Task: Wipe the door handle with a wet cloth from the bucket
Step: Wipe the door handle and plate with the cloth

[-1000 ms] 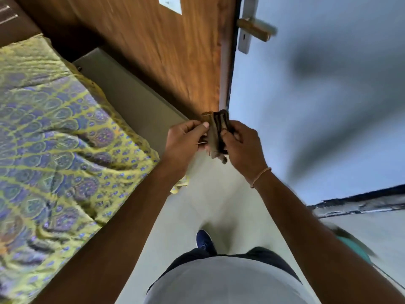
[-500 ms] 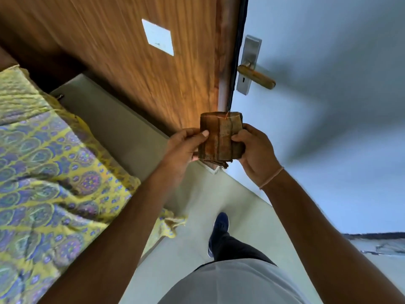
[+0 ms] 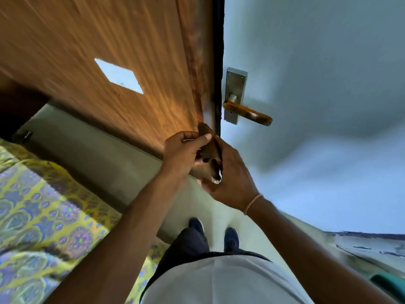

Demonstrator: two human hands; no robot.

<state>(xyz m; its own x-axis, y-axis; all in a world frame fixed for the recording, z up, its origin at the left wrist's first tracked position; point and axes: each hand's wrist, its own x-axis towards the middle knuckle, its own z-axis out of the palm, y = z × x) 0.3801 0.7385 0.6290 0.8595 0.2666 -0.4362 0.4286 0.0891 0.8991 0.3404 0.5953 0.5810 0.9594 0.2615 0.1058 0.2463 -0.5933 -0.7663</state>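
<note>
Folded brown cloth (image 3: 209, 153) clamped between left hand (image 3: 183, 151) and right hand (image 3: 228, 181), just below lever door handle (image 3: 248, 113), not touching. Advice: keep fold compact, wrap lever fully, wipe along length, include backplate (image 3: 235, 84).

No readable text (label blurred blank).

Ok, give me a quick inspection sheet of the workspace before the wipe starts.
Surface: pale door, metal plate, lever door handle not yet touched.
Job's things: brown cloth bunched below the handle; bucket not identifiable.
Clutter: nothing seen on the floor.
Hands: left hand and right hand both grip the cloth.
Cables: nothing seen.
Surroundings: wooden panel left, patterned bedspread lower left.
</note>
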